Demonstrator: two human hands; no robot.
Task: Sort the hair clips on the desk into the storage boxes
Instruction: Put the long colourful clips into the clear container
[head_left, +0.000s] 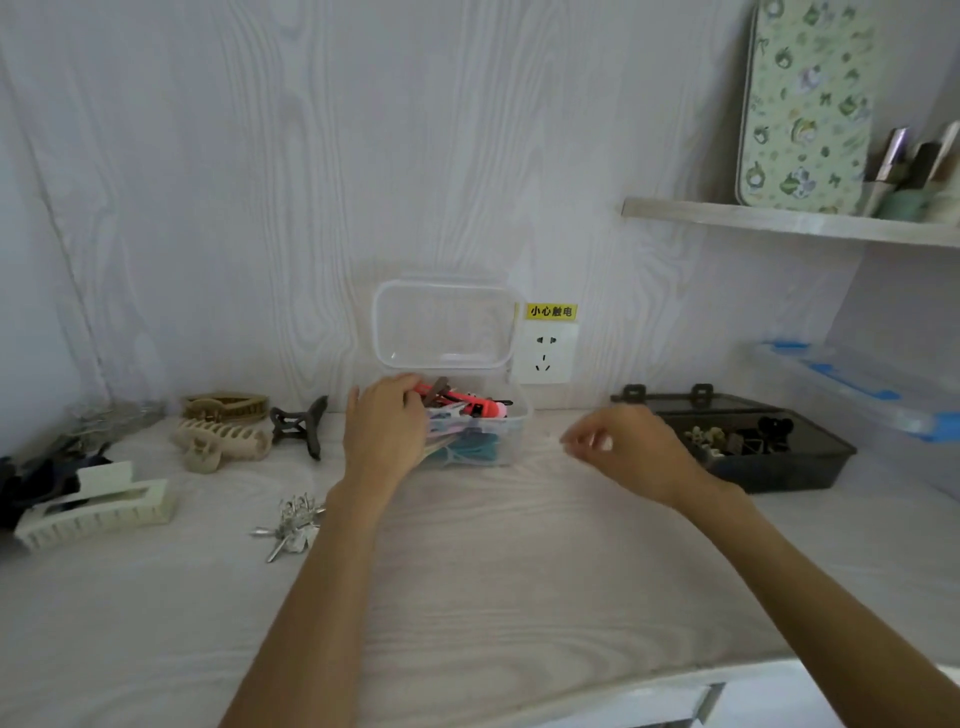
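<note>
Fingers of the left hand (384, 431) curl over the near-left rim of the clear storage box (498, 441), reaching among the small clips piled inside; whether they actually pinch one of those clips cannot be told, since the fingertips are hidden behind the hand. Just right of those fingers, inside the box, lies a bright red clip (475, 408), with pale and teal pieces lower down. The box's clear lid (441, 325) stands upright behind it, leaning at the wall.

Right of the box, the right hand (618, 441) hovers above the desk (493, 571) with fingers loosely curled and nothing visible between them; it is blurred. Just beyond and right of this hand sits a dark storage box (779, 467), open, with a few dark and pale clips in it.

Left of the left hand, unsorted clips lie on the desk: a dark claw clip (298, 426) nearest, then a beige claw clip (223, 441) with an olive claw clip (223, 405) behind it. Nearer the person, beside the left forearm, rests a silver clip (291, 525), and far left a cream rectangular clip (98, 512) lies against a dark heap that is too blurred to identify
</note>
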